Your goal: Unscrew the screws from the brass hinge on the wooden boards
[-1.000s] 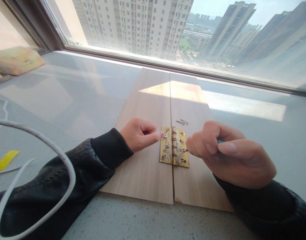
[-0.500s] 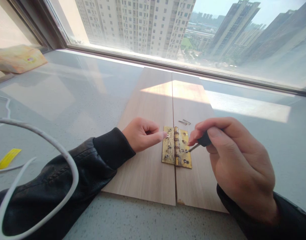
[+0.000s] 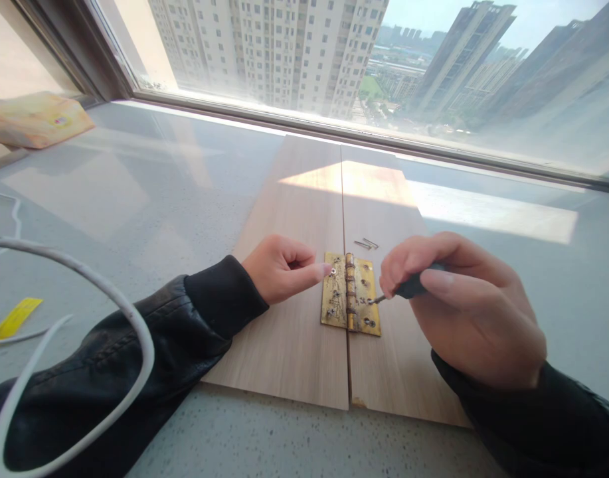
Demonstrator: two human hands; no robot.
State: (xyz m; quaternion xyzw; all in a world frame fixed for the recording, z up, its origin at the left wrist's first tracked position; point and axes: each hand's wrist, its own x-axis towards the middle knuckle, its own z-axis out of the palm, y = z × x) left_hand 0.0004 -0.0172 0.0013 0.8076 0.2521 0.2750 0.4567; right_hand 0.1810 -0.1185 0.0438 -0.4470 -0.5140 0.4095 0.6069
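Observation:
A brass hinge [image 3: 351, 294] lies across the seam of two wood boards [image 3: 304, 219] laid side by side on a grey sill. My left hand [image 3: 284, 269] is curled, its index fingertip pressing the hinge's left leaf near a screw. My right hand [image 3: 463, 305] is closed round a small black-handled screwdriver [image 3: 408, 287], whose tip sits on a screw in the hinge's right leaf. Two loose screws [image 3: 366, 243] lie on the right board just beyond the hinge.
A white cable [image 3: 109, 312] loops over my left sleeve at the near left. A yellow strip [image 3: 15, 317] lies at the left edge, a tan packet [image 3: 35, 119] at the far left. The window frame [image 3: 334, 136] bounds the sill behind the boards.
My right hand has turned on the screwdriver, its wrist dropping and fingers rolling over the handle. The left hand has stayed on the hinge.

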